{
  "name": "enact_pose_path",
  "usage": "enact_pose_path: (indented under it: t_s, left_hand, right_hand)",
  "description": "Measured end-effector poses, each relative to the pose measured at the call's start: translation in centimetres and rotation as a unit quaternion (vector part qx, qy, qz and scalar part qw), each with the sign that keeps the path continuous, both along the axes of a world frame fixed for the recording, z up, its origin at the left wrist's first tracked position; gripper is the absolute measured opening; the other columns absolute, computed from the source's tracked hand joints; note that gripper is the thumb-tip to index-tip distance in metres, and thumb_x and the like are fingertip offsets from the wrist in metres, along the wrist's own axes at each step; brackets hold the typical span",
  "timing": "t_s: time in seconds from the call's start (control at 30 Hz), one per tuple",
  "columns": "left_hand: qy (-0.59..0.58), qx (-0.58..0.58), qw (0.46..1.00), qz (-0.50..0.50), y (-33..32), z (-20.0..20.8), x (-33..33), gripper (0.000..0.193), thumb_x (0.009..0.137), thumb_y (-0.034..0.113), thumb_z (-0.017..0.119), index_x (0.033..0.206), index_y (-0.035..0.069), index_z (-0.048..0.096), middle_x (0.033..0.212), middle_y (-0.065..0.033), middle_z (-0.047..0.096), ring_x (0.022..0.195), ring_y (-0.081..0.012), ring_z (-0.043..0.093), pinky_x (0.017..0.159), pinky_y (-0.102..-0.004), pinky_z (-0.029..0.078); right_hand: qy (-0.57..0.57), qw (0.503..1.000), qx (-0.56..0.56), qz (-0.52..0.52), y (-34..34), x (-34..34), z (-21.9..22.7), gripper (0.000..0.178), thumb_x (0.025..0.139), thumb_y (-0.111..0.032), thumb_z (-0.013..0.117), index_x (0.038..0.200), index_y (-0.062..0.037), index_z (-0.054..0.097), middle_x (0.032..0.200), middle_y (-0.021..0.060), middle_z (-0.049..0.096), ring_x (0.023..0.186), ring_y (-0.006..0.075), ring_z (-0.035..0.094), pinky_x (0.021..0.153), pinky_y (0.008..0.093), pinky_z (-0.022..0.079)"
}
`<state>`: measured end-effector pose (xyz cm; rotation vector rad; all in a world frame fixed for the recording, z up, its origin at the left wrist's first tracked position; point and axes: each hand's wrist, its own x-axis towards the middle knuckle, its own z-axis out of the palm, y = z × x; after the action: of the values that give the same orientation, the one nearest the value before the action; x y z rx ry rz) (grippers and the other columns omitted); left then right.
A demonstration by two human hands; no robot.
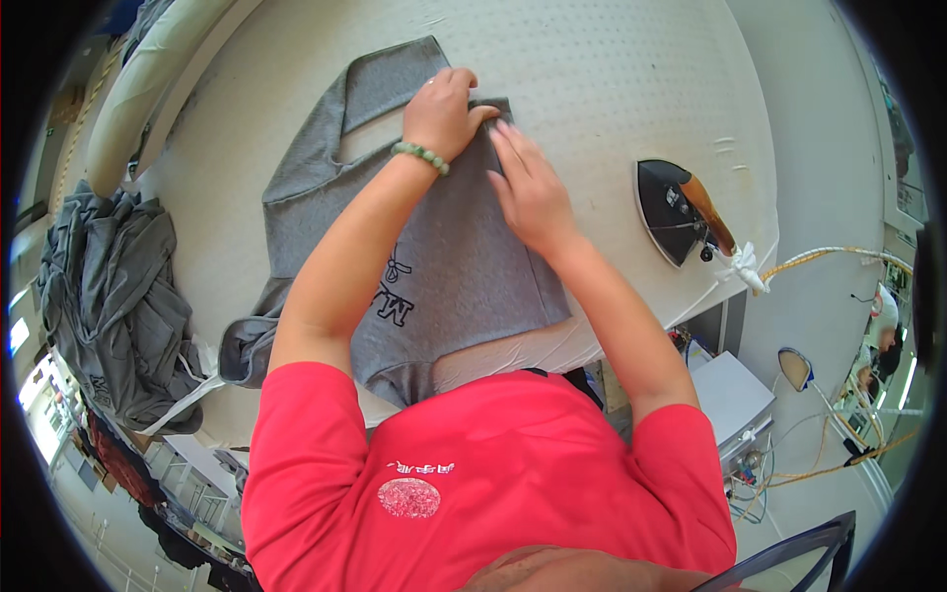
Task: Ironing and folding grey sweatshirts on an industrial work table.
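Note:
A grey sweatshirt [459, 257] with dark printed lettering and a drawn motif lies spread on a pale padded ironing table [612, 59]. At its far edge is my left hand [441, 113], wearing a green bead bracelet [422, 155]; its fingers curl down and the thumb points along the cloth, gripping the edge as far as I can see. My right hand [531, 187] rests along the garment's right side just beside it, fingers stretched out and slightly blurred, touching the cloth near the corner.
An iron [671, 212] with a wooden handle sits to the right, its cord [829, 255] running off the table. Crumpled grey garments [113, 296] heap at the left edge, below a padded pressing arm [148, 94]. A white box [728, 395] stands below the table at right.

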<state>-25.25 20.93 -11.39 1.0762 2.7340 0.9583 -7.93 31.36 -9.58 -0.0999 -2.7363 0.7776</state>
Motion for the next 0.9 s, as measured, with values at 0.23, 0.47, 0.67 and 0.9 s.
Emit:
enact_pose_path:
  t_s: [0.23, 0.47, 0.67, 0.9]
  left_hand:
    - [-0.042, -0.188, 0.981, -0.034, -14.5, 4.2, -3.9, 0.030, 0.100, 0.039, 0.064, 0.101, 0.009, 0.064, 0.093, -0.0122, 0.069, 0.091, -0.0336, 0.068, 0.076, -0.0438, 0.054]
    - [-0.147, -0.221, 0.957, -0.115, -17.1, 6.3, -6.8, 0.031, 0.100, 0.038, 0.064, 0.096, 0.007, 0.069, 0.084, -0.0148, 0.071, 0.086, -0.0371, 0.067, 0.076, -0.0478, 0.053]
    - [-0.134, -0.254, 0.950, -0.126, -16.6, 5.5, -6.9, 0.021, 0.096, 0.024, 0.065, 0.109, 0.009, 0.072, 0.103, -0.0136, 0.072, 0.097, -0.0350, 0.067, 0.084, -0.0450, 0.053]
    - [0.131, -0.010, 0.978, -0.164, -10.5, 1.6, 2.0, 0.037, 0.087, 0.010, 0.069, 0.124, 0.004, 0.065, 0.136, -0.0146, 0.063, 0.131, -0.0348, 0.057, 0.111, -0.0443, 0.045]
  right_hand:
    - [-0.051, 0.995, 0.082, 0.008, 0.1, -2.9, -2.6, 0.076, 0.099, -0.045, 0.064, 0.159, -0.0045, 0.039, 0.166, 0.0136, 0.038, 0.155, 0.0301, 0.033, 0.127, 0.0472, 0.024]
    - [-0.061, 0.994, 0.090, 0.009, -0.1, -3.0, -2.4, 0.078, 0.098, -0.048, 0.064, 0.159, -0.0060, 0.039, 0.167, 0.0122, 0.037, 0.156, 0.0291, 0.031, 0.128, 0.0467, 0.022]
    - [-0.059, 0.994, 0.097, 0.006, -0.1, -3.0, -2.4, 0.077, 0.098, -0.046, 0.064, 0.160, -0.0069, 0.039, 0.167, 0.0121, 0.037, 0.155, 0.0288, 0.032, 0.128, 0.0466, 0.023]
    - [-0.039, 0.995, 0.088, 0.000, 0.0, -2.7, -2.6, 0.066, 0.099, -0.038, 0.062, 0.156, -0.0077, 0.045, 0.163, 0.0117, 0.043, 0.152, 0.0284, 0.038, 0.127, 0.0461, 0.026]
